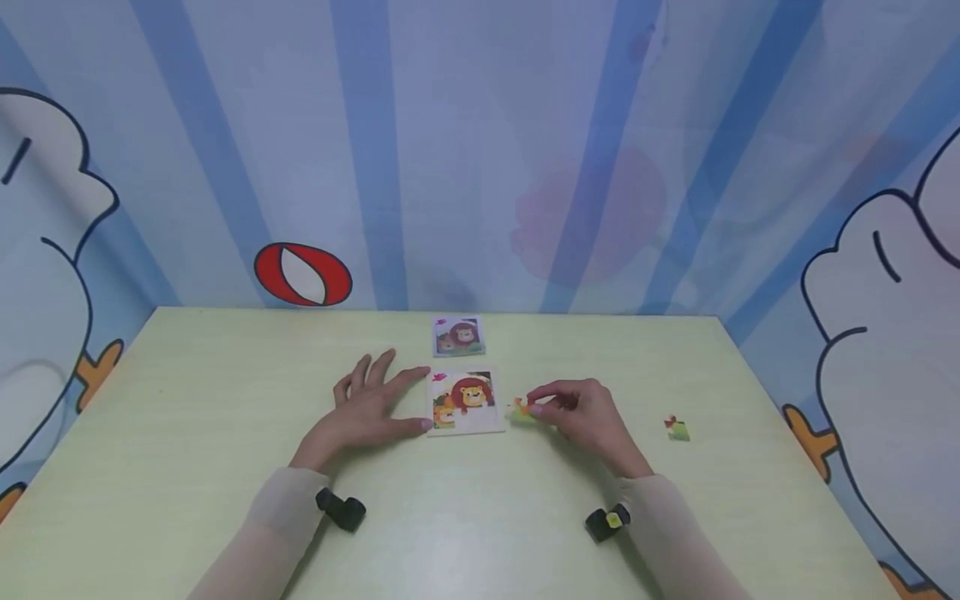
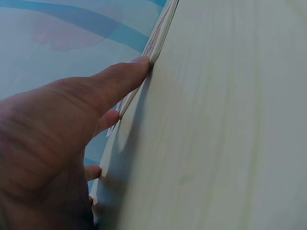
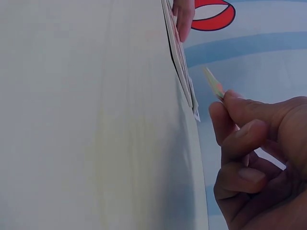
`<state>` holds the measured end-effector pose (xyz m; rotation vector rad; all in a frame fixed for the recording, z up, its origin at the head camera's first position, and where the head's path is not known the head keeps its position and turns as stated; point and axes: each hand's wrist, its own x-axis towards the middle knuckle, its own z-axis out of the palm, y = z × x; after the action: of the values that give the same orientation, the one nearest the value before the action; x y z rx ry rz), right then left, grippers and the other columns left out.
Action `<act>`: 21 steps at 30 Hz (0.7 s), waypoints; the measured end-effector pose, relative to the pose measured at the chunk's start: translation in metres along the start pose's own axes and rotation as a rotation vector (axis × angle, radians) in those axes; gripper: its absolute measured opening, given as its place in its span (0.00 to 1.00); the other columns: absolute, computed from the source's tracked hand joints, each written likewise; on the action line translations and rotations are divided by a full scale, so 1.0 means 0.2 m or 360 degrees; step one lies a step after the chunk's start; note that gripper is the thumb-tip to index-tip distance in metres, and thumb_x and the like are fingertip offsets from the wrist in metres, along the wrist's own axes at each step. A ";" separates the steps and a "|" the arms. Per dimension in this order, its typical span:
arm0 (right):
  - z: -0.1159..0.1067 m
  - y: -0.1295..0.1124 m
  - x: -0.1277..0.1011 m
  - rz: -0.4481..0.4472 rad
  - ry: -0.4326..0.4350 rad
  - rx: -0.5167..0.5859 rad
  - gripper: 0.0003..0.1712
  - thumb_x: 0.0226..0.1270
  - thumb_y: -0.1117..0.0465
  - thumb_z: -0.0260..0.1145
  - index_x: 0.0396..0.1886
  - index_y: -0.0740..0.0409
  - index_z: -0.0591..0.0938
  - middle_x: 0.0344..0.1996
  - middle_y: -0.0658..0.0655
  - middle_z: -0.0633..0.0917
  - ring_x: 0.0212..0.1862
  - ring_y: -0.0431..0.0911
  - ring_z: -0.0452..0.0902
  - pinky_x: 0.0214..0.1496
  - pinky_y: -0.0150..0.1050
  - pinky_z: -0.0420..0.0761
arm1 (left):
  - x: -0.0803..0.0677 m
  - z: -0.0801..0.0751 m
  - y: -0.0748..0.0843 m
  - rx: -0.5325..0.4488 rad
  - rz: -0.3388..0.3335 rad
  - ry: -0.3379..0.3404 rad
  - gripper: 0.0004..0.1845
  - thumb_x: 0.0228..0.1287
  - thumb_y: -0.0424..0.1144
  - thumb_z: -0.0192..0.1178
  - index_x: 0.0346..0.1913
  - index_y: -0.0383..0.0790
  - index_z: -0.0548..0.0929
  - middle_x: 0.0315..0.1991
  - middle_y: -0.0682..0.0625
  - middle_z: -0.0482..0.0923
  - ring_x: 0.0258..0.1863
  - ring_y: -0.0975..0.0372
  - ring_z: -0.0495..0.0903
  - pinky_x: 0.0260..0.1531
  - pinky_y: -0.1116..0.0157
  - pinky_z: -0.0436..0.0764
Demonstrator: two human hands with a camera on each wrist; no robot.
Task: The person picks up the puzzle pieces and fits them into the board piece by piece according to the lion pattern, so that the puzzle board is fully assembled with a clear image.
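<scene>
A square puzzle board (image 1: 465, 402) with a lion picture lies flat in the middle of the pale green table (image 1: 187, 400). My left hand (image 1: 375, 404) rests flat beside it, thumb and forefinger touching the board's left edge (image 2: 154, 40). My right hand (image 1: 573, 408) pinches a small green and orange puzzle piece (image 1: 521, 411) just right of the board, a little above the table. In the right wrist view the piece (image 3: 213, 82) stands edge-on between my fingertips, near the board's edge (image 3: 180, 62).
A small reference card (image 1: 457, 335) with the same lion picture lies behind the board. One loose puzzle piece (image 1: 678, 428) lies on the table to the right. A blue striped cartoon backdrop encloses the table on three sides.
</scene>
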<state>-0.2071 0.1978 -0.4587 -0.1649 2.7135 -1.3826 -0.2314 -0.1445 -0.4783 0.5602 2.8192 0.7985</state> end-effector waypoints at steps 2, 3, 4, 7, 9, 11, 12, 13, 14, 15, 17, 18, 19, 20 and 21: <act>0.03 -0.01 0.01 0.0003 -0.0019 0.0031 0.08 0.60 0.54 0.76 0.40 0.42 0.90 0.22 0.56 0.84 0.18 0.46 0.71 0.22 0.36 0.72 | 0.00 0.00 0.01 -0.0003 -0.0001 0.0002 0.43 0.59 0.64 0.66 0.76 0.60 0.64 0.81 0.38 0.40 0.77 0.35 0.32 0.66 0.31 0.39; 0.04 -0.02 0.02 0.0003 -0.0032 0.0045 0.08 0.60 0.54 0.76 0.40 0.42 0.90 0.22 0.56 0.85 0.18 0.45 0.71 0.22 0.36 0.72 | 0.00 0.00 0.01 -0.0002 -0.0002 0.0000 0.43 0.59 0.64 0.66 0.76 0.60 0.64 0.81 0.38 0.40 0.77 0.35 0.32 0.66 0.31 0.39; 0.05 -0.03 0.02 0.0003 -0.0046 0.0055 0.08 0.60 0.54 0.76 0.40 0.41 0.91 0.22 0.56 0.85 0.18 0.45 0.71 0.22 0.36 0.72 | 0.00 0.00 0.01 -0.0002 -0.0004 0.0001 0.43 0.59 0.64 0.66 0.76 0.60 0.64 0.81 0.38 0.40 0.77 0.35 0.32 0.66 0.31 0.39; 0.09 -0.05 0.05 0.0006 -0.0100 0.0092 0.08 0.61 0.52 0.76 0.40 0.42 0.91 0.22 0.55 0.85 0.17 0.44 0.69 0.22 0.35 0.71 | -0.01 -0.01 0.01 0.0001 -0.0007 0.0001 0.43 0.59 0.64 0.66 0.76 0.60 0.64 0.81 0.38 0.40 0.77 0.35 0.32 0.66 0.31 0.39; 0.11 -0.05 0.06 0.0006 -0.0136 0.0098 0.08 0.61 0.52 0.76 0.40 0.42 0.91 0.22 0.54 0.85 0.17 0.43 0.68 0.22 0.35 0.70 | -0.01 -0.01 0.01 0.0001 -0.0003 0.0004 0.43 0.59 0.64 0.65 0.76 0.60 0.64 0.81 0.37 0.40 0.77 0.35 0.32 0.66 0.30 0.39; 0.14 -0.06 0.07 0.0001 -0.0163 0.0093 0.08 0.61 0.52 0.76 0.40 0.43 0.91 0.21 0.54 0.84 0.17 0.43 0.67 0.22 0.35 0.69 | -0.01 -0.01 0.01 0.0002 -0.0005 0.0003 0.43 0.59 0.64 0.65 0.77 0.60 0.63 0.81 0.38 0.39 0.77 0.35 0.32 0.66 0.31 0.39; 0.15 -0.07 0.08 0.0000 -0.0175 0.0090 0.08 0.61 0.52 0.76 0.40 0.43 0.91 0.21 0.54 0.84 0.17 0.43 0.67 0.22 0.35 0.69 | -0.01 -0.01 0.01 -0.0001 -0.0005 0.0002 0.43 0.59 0.64 0.65 0.77 0.61 0.63 0.81 0.38 0.39 0.77 0.35 0.32 0.66 0.31 0.38; 0.16 -0.07 0.08 -0.0005 -0.0182 0.0083 0.08 0.61 0.53 0.76 0.40 0.43 0.91 0.21 0.53 0.85 0.17 0.43 0.67 0.22 0.35 0.69 | -0.01 -0.01 0.01 -0.0003 -0.0002 0.0000 0.43 0.60 0.64 0.65 0.77 0.61 0.63 0.81 0.38 0.39 0.77 0.35 0.32 0.66 0.31 0.38; 0.17 -0.08 0.09 -0.0007 -0.0189 0.0078 0.07 0.61 0.53 0.76 0.40 0.43 0.91 0.21 0.53 0.85 0.17 0.43 0.67 0.22 0.35 0.69 | -0.01 -0.01 0.01 -0.0006 0.0000 -0.0001 0.43 0.60 0.64 0.65 0.77 0.61 0.63 0.81 0.38 0.39 0.77 0.35 0.32 0.66 0.31 0.38; 0.18 -0.09 0.10 -0.0009 -0.0196 0.0077 0.07 0.61 0.53 0.76 0.39 0.44 0.91 0.21 0.53 0.85 0.17 0.43 0.68 0.22 0.35 0.70 | -0.01 -0.01 0.01 -0.0007 -0.0001 -0.0003 0.43 0.60 0.64 0.65 0.77 0.61 0.63 0.81 0.39 0.39 0.77 0.36 0.31 0.66 0.31 0.38; 0.20 -0.11 0.11 -0.0011 -0.0213 0.0072 0.07 0.61 0.53 0.76 0.39 0.44 0.91 0.22 0.53 0.85 0.18 0.43 0.68 0.23 0.35 0.70 | -0.01 0.00 0.00 -0.0012 0.0006 -0.0001 0.43 0.60 0.64 0.65 0.77 0.61 0.63 0.81 0.39 0.39 0.77 0.36 0.31 0.66 0.31 0.38; 0.21 -0.12 0.12 -0.0013 -0.0220 0.0074 0.06 0.61 0.53 0.76 0.38 0.44 0.92 0.22 0.53 0.84 0.18 0.43 0.69 0.23 0.36 0.71 | -0.01 0.00 0.00 -0.0016 0.0009 0.0000 0.43 0.60 0.64 0.65 0.77 0.61 0.63 0.81 0.39 0.39 0.77 0.36 0.31 0.66 0.31 0.38; 0.22 -0.12 0.13 -0.0022 -0.0227 0.0074 0.06 0.61 0.53 0.76 0.38 0.44 0.92 0.21 0.53 0.83 0.19 0.44 0.69 0.24 0.36 0.71 | 0.00 0.00 0.00 -0.0017 0.0011 0.0001 0.43 0.60 0.64 0.65 0.77 0.61 0.63 0.81 0.39 0.39 0.77 0.35 0.31 0.66 0.31 0.38; 0.23 -0.14 0.14 -0.0032 -0.0234 0.0072 0.06 0.61 0.53 0.76 0.38 0.44 0.92 0.21 0.53 0.83 0.19 0.44 0.69 0.24 0.36 0.71 | 0.00 0.00 0.00 -0.0018 0.0010 0.0003 0.43 0.59 0.64 0.66 0.77 0.61 0.63 0.81 0.39 0.39 0.77 0.35 0.31 0.66 0.31 0.38; 0.24 -0.15 0.14 -0.0046 -0.0241 0.0067 0.06 0.61 0.52 0.76 0.38 0.44 0.92 0.21 0.53 0.82 0.20 0.44 0.69 0.25 0.36 0.71 | 0.00 0.00 0.00 -0.0013 0.0007 0.0004 0.43 0.59 0.64 0.65 0.77 0.62 0.63 0.81 0.39 0.39 0.77 0.36 0.31 0.66 0.31 0.38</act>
<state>-0.2277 0.1380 -0.4642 -0.2942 2.5668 -1.3735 -0.2310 -0.1453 -0.4782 0.5644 2.8165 0.8120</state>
